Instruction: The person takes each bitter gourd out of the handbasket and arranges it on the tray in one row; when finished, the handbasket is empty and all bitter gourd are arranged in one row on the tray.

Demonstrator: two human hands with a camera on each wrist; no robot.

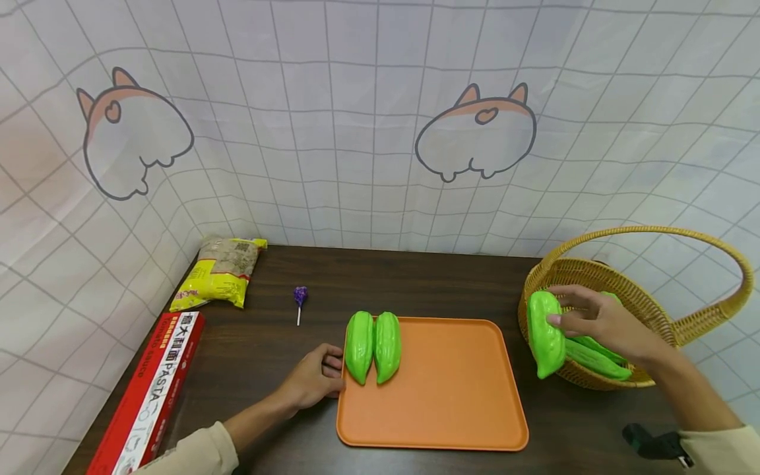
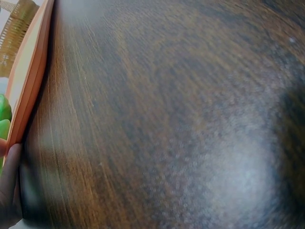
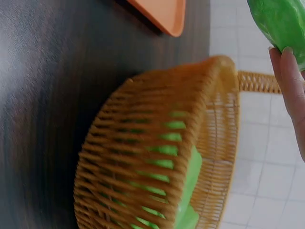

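Observation:
My right hand (image 1: 600,321) pinches a glossy green bitter melon (image 1: 545,333) between thumb and fingers, over the left rim of the wicker basket (image 1: 638,293). In the right wrist view this bitter melon (image 3: 281,26) is above the basket's rim. More green bitter melons (image 1: 596,359) lie inside, partly covered by the hand and wrist. My left hand (image 1: 315,377) holds the left edge of an orange tray (image 1: 439,396), thumb and finger at its rim (image 2: 31,90) in the left wrist view. Two bitter melons (image 1: 374,346) lie side by side at the tray's upper left.
A purple lollipop (image 1: 300,297) lies behind the left hand. At the left are a yellow snack bag (image 1: 222,274) and a long red pasta box (image 1: 148,389). A small black object (image 1: 653,442) lies by the right sleeve. The basket's tall handle (image 1: 721,247) arches at the right.

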